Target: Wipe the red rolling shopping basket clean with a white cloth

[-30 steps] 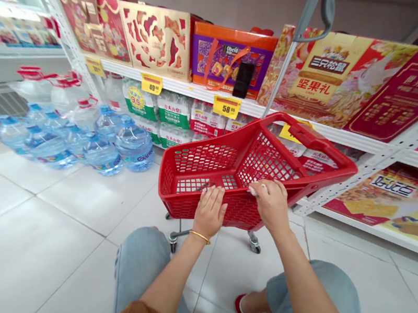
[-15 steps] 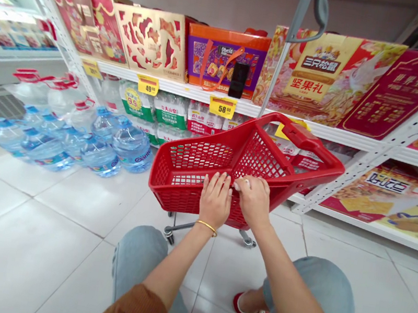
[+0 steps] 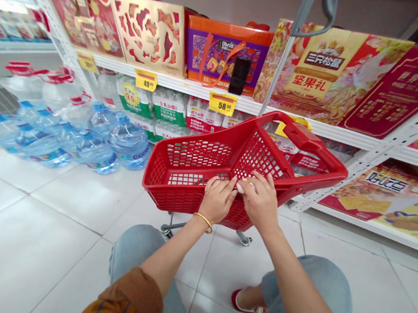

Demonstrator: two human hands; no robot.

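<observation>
A red plastic shopping basket cart (image 3: 181, 207) with slotted sides stands on grey legs with casters, just in front of my knees. On its near rim rests my left hand (image 3: 218, 199), fingers curled over the edge, a gold bangle at the wrist. Close beside it, my right hand (image 3: 261, 199) also holds the rim, its thumb near the left hand's fingers. My fingers partly cover the rim, so how firm the hold is cannot be seen. The cart's red handle (image 3: 314, 141) juts out to the right.
Blue-capped water jugs (image 3: 94, 151) stand on the tiled floor at left. Behind the cart, a white shelf (image 3: 188, 85) carries gift boxes, including a purple-orange box (image 3: 218, 47) with a black phone-like object (image 3: 239, 77) against it. A grey hooked handle (image 3: 301, 12) rises on a pole.
My right hand's fingers have lifted and spread a little on the rim, and my left fingers have curled more. The view has shifted slightly; the cart looks nearly unmoved.
</observation>
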